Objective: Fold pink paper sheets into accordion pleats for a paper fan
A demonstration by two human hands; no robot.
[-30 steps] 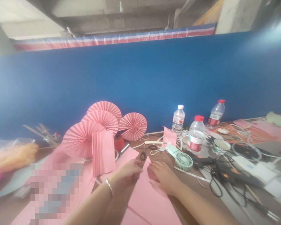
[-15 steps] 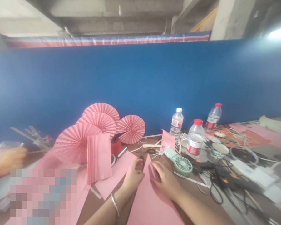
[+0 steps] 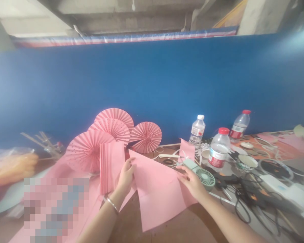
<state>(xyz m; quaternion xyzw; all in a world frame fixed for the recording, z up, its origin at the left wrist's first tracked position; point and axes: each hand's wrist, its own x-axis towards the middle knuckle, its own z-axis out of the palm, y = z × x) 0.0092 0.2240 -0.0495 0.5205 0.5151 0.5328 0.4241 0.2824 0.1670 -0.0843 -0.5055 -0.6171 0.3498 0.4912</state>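
Observation:
A sheet of pink paper (image 3: 159,192) hangs tilted over the brown table, held at both sides. My left hand (image 3: 126,177) pinches its upper left edge, the wrist wearing a silver bangle. My right hand (image 3: 191,180) grips the opposite edge, with fingertips on the paper and some fingers hidden. Just left of my left hand stands a pleated pink paper piece (image 3: 111,165). Behind it, round pink paper fans (image 3: 90,148) lean near the blue partition. Close to my right hand lies a mint-green handheld fan (image 3: 205,177).
Plastic bottles (image 3: 219,148) stand at the back right. Tangled black cables (image 3: 243,189), a paper cup (image 3: 247,162) and white power adapters (image 3: 276,185) crowd the right side. A blue partition (image 3: 152,81) rises behind the table. At far left is another person's blurred hand (image 3: 17,167).
The pink sheet has been lifted and turned, its face now spread between my hands. My hands have moved apart, left hand leftward and right hand rightward. The whole view has shifted slightly.

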